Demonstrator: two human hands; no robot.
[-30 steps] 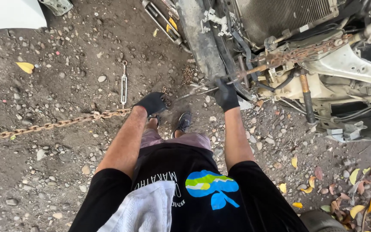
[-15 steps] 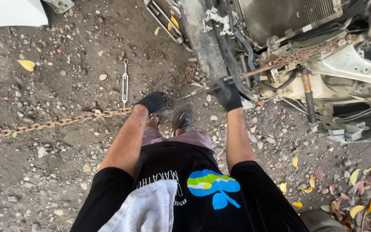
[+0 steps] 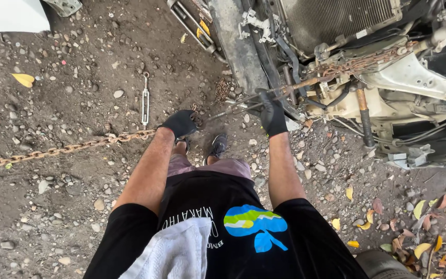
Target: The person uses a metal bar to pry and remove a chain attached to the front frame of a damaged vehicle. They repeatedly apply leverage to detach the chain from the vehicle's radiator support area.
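Gripped mid-frame: rusty chain (image 3: 68,149) running leftward from closed left hand (image 3: 180,124); thin rod (image 3: 238,106) spanning to right hand (image 3: 272,114), clenched around it

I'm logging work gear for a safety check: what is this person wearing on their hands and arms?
Both the left hand and right hand wear snug black work gloves reaching the wrists. The forearms are bare; short black T-shirt sleeves cover the upper arms.

Two gloved hands show, the left hand (image 3: 180,124) and the right hand (image 3: 272,114), both just below the wrecked car front (image 3: 347,57). One rusty chain (image 3: 63,150) runs left of it. One turnbuckle (image 3: 145,100) lies beside that chain. One yellow leaf (image 3: 24,79) lies far left; many more leaves (image 3: 429,232) lie below the car.
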